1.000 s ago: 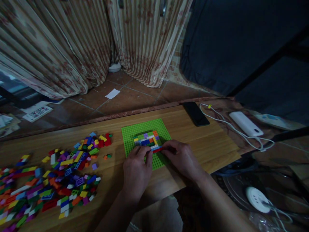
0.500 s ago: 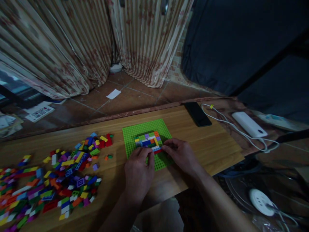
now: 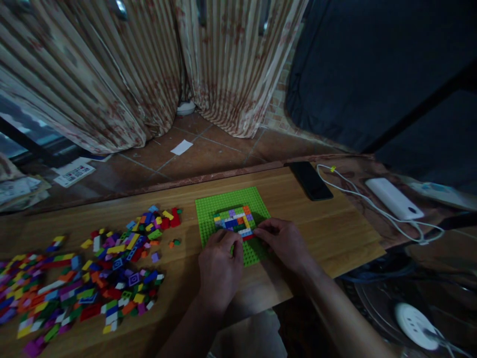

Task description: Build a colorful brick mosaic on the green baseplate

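Observation:
A green baseplate (image 3: 212, 211) lies on the wooden table (image 3: 320, 228), with a small multicoloured brick frame (image 3: 233, 219) built on its middle. My left hand (image 3: 219, 266) rests on the plate's near edge, fingertips touching the frame's near side. My right hand (image 3: 285, 246) sits beside it, its fingertips pinching a red brick (image 3: 248, 237) at the frame's near right corner. A large scatter of loose coloured bricks (image 3: 93, 273) covers the table to the left.
A black phone (image 3: 311, 180) lies at the table's far right corner. A white power bank (image 3: 393, 199) with a white cable (image 3: 354, 191) sits further right. Striped curtains (image 3: 112, 74) hang beyond the table over a tiled floor. A white power strip (image 3: 413, 318) lies on the floor, lower right.
The view has shifted slightly, so everything sits a bit further right and lower. Both hands stay at the frame's near edge, fingers pressing closer to it.

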A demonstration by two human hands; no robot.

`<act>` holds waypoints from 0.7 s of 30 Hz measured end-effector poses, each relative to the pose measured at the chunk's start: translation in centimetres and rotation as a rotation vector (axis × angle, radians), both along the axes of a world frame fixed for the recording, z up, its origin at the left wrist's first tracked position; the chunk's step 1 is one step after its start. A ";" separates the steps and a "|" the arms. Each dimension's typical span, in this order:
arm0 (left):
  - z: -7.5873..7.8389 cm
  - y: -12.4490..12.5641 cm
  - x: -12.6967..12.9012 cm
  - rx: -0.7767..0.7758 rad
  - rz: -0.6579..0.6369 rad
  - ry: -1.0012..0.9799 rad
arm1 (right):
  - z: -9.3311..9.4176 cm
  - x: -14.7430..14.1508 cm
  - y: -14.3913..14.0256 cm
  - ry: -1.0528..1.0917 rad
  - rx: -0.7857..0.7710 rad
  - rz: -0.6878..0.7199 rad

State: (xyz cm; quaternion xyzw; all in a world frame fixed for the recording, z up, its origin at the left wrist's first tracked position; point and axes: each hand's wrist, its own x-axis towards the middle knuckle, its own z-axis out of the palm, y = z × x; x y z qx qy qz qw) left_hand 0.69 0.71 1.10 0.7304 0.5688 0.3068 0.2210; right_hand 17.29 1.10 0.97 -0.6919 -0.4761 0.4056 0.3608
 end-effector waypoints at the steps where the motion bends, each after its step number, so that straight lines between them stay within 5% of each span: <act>1: 0.0 0.0 0.0 -0.006 -0.004 -0.002 | -0.1 0.1 0.0 0.012 -0.005 0.001; 5: -0.1 -0.3 -0.1 -0.002 -0.033 -0.001 | 0.1 0.5 0.1 0.093 0.005 -0.029; 11: 0.7 -0.2 -1.0 -0.003 0.025 -0.148 | 1.1 0.2 0.4 0.083 0.217 -0.246; 21: 1.1 -0.1 -2.3 -0.032 0.125 -0.212 | 1.3 -1.9 -0.2 -0.184 0.242 -0.124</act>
